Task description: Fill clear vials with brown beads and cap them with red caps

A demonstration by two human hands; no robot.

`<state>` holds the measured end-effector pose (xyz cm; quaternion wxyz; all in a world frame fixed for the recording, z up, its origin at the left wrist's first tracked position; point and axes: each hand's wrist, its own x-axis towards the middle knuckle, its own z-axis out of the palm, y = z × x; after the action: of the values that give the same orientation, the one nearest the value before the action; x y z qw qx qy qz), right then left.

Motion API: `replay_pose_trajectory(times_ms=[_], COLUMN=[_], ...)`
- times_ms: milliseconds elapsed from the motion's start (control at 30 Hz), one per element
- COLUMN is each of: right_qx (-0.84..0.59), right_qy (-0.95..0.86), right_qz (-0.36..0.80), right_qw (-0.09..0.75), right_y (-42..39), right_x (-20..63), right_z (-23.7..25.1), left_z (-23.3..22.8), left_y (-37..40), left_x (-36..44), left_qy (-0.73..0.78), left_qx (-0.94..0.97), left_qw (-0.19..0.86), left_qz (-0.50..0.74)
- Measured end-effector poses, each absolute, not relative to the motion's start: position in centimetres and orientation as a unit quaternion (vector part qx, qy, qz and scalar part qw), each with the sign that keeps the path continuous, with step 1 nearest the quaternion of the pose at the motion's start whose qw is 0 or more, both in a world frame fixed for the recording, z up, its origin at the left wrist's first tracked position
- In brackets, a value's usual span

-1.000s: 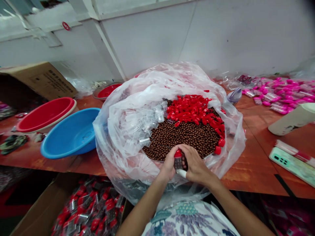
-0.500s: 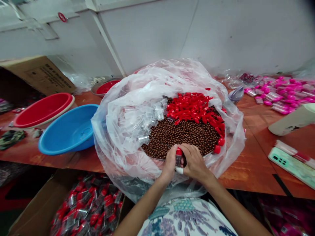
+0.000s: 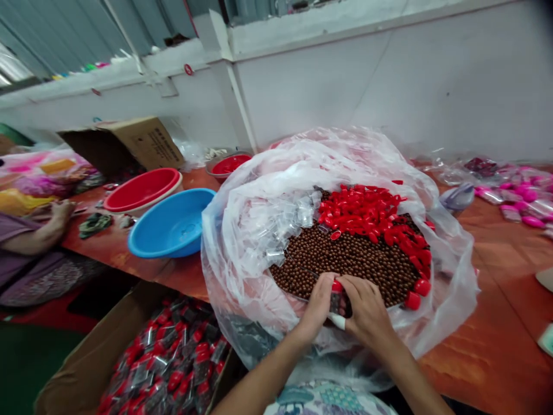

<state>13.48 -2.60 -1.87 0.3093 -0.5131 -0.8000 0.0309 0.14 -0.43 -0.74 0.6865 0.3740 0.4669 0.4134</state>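
A small clear container [image 3: 335, 301] with a red cap and dark contents stands between my two hands. My left hand [image 3: 316, 305] closes on it from the left, and my right hand [image 3: 367, 304] grips it from the right with fingers over the cap. Something white [image 3: 337, 321] covers my right thumb. Just beyond my hands lies a bed of round brown beads [image 3: 345, 253] inside a large translucent plastic bag [image 3: 242, 190]. Clear empty cups [image 3: 283, 222] are heaped at the beads' left, and red caps [image 3: 360, 210] at the back and right.
A blue basin [image 3: 168, 230] and a red basin [image 3: 142, 190] stand left on the red-brown table [image 3: 496, 323]. Below, a carton [image 3: 82, 357] holds many capped containers [image 3: 173, 351]. Pink packets [image 3: 527, 193] lie far right. A co-worker's arm [image 3: 43, 233] rests at far left.
My view has swung left, so the scene sits further right and lower. A co-worker's arm now shows at left. Both hands stay closed around the red-capped container.
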Motion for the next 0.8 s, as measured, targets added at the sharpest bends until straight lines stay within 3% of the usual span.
replay_pose_trajectory(times_ms=[167,367,500,633,800], right_qx=[-0.583,-0.623,-0.63,-0.617,-0.583], right_qy=[-0.757,-0.732,-0.723,-0.734,-0.764], right_qz=[0.023,0.016,0.027,0.04,0.042], right_qw=[0.295,0.274,0.283,0.282,0.274], right_y=[-1.8,-1.5,-1.6,-1.1,0.2], right_x=[16.5,17.7,17.3,16.6,14.4], right_z=[-2.0,-2.6,-2.5,-2.1,-1.7], left_z=[1.0,1.7,0.9,0.0,0.3], left_y=[3.2,6.8,7.4,7.7,8.1], left_x=[-4.0,-8.2,-10.1,-11.1,-11.5], left_qy=[0.534,0.587,0.635,0.632,0.634], left_qx=[0.532,0.682,0.736,0.761,0.756], left_qw=[0.476,0.244,0.087,0.022,0.03], left_qz=[0.453,0.362,0.216,0.147,0.159])
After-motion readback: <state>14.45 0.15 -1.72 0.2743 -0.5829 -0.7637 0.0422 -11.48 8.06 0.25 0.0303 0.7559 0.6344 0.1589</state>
